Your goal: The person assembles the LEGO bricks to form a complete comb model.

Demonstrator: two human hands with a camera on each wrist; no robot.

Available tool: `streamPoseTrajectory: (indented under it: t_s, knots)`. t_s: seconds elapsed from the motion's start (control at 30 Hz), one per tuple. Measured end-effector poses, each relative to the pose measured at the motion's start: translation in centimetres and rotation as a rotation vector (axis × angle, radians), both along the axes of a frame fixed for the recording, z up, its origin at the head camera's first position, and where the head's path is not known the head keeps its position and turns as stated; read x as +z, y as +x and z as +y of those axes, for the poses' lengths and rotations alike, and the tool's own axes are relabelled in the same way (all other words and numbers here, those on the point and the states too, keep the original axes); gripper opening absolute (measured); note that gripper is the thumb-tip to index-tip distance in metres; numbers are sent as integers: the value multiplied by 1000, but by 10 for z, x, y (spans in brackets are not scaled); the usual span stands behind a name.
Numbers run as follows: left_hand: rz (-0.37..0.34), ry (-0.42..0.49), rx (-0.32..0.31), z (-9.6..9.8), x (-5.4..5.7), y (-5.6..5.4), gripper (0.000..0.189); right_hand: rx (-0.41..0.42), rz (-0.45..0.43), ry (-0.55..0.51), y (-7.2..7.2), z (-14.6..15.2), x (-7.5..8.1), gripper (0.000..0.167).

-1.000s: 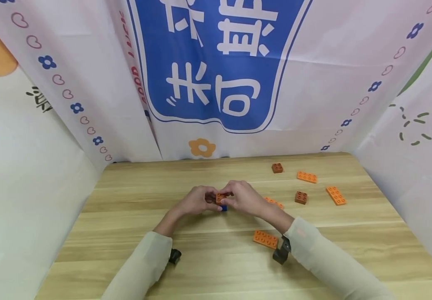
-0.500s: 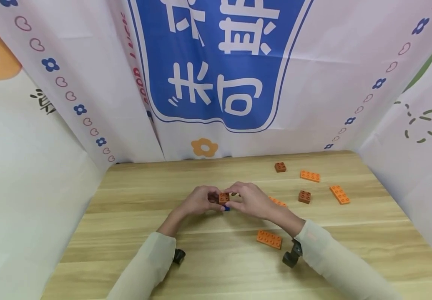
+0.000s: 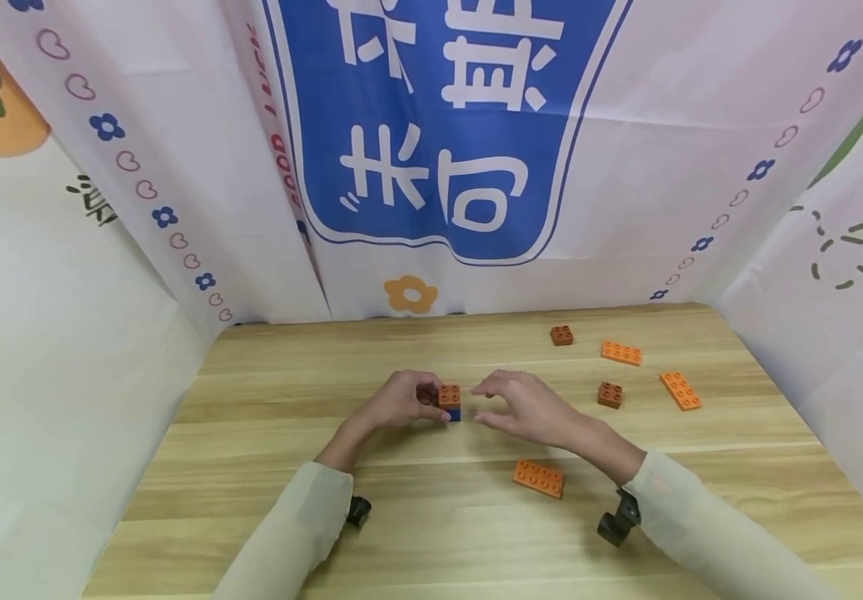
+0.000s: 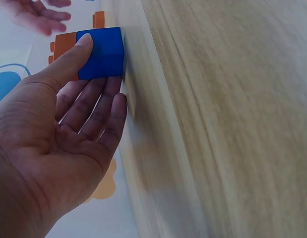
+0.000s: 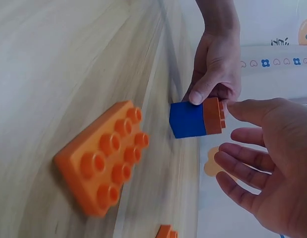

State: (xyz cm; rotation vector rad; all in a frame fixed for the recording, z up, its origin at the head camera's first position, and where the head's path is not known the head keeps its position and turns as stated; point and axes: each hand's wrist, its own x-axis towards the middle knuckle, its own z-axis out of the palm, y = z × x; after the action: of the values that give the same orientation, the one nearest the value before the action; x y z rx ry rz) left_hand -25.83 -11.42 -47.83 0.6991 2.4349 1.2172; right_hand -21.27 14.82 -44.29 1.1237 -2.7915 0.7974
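Note:
My left hand [image 3: 400, 402] pinches a small stack of toy building bricks. Its thumb lies against the blue brick [image 4: 106, 52], with the other fingers on the far side. On top of the blue brick sits a reddish-brown brick [image 3: 450, 394], its studs facing up. The stack stands upright close over the wooden table [image 3: 289, 533]. Just right of it, my right hand [image 3: 532, 410] is apart from the bricks, fingers spread and lightly bent, holding nothing. In the right wrist view, its fingertips show near the brown brick's studs.
An orange eight-stud brick [image 3: 539, 479] lies in front of my right hand. Farther right are a brown four-stud brick [image 3: 610, 395] and an orange brick [image 3: 680, 391]. Another brown brick [image 3: 562, 335] and orange brick [image 3: 621, 352] lie near the back edge, before a printed cloth [image 3: 626, 208].
My right hand has let go of the brown brick and drawn back to the right, leaving it on the blue one. My left hand keeps hold of the stack.

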Motion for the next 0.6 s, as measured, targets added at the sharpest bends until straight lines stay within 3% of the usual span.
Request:
streamPoseTrajectory:
  t_s: [0.6]
  knots:
    - [-19,22,4,-2,3,5,32,35,-27,85,31,38,-19,41]
